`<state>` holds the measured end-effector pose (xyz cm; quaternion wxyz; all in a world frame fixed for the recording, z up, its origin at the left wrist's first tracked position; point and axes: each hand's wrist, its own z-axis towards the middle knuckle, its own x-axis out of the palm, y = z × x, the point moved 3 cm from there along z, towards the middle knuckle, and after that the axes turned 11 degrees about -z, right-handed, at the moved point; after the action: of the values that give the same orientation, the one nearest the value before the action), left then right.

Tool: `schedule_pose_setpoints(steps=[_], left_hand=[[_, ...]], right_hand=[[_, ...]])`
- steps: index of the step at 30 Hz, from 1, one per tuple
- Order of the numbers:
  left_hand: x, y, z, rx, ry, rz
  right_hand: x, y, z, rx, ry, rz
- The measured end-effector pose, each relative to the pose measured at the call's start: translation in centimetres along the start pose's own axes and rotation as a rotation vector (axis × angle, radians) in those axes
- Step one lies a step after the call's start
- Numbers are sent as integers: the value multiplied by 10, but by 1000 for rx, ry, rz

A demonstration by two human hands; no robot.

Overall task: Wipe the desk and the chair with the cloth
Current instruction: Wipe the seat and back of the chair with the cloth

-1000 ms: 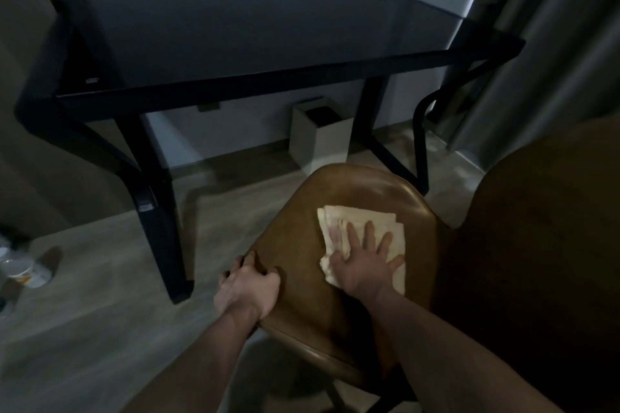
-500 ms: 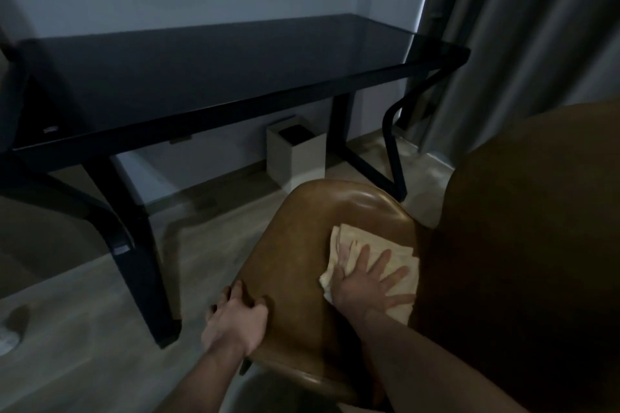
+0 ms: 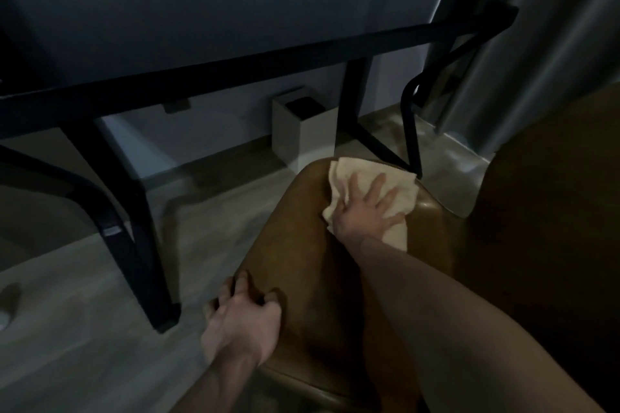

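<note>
Currently: chair (image 3: 302,265) wipe | right hand (image 3: 364,211) flat, fingers spread, pressing cloth (image 3: 355,174) | left hand (image 3: 241,322) grips seat edge | next: unwiped seat nearer left grip.

Scene dimly lit throughout. Cool daylight is admitted at the upper right beside the curtain (image 3: 536,43). A faint sheen is seen on the dark bench (image 3: 235,20) top. Floor (image 3: 84,329) and left edge are motion-blurred; straight lines are bowed by the wide-angle lens.
</note>
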<state>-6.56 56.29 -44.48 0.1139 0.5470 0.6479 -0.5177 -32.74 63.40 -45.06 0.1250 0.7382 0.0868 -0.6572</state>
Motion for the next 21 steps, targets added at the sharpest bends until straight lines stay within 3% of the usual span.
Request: schedule_pose_setpoints(steps=[5, 8, 16, 21], left_hand=[[-3, -2, -4, -9, -7, -29], [-4, -2, -7, -15, 10, -33], [-8, -4, -12, -17, 26, -27], [-9, -4, -16, 2, 36, -26]], right_hand=[[6, 54, -20, -355, 141, -137], [7, 52, -36, -398, 142, -113], [-5, -22, -62, -178, 119, -7], [-13, -104, -43, 89, 107, -28]])
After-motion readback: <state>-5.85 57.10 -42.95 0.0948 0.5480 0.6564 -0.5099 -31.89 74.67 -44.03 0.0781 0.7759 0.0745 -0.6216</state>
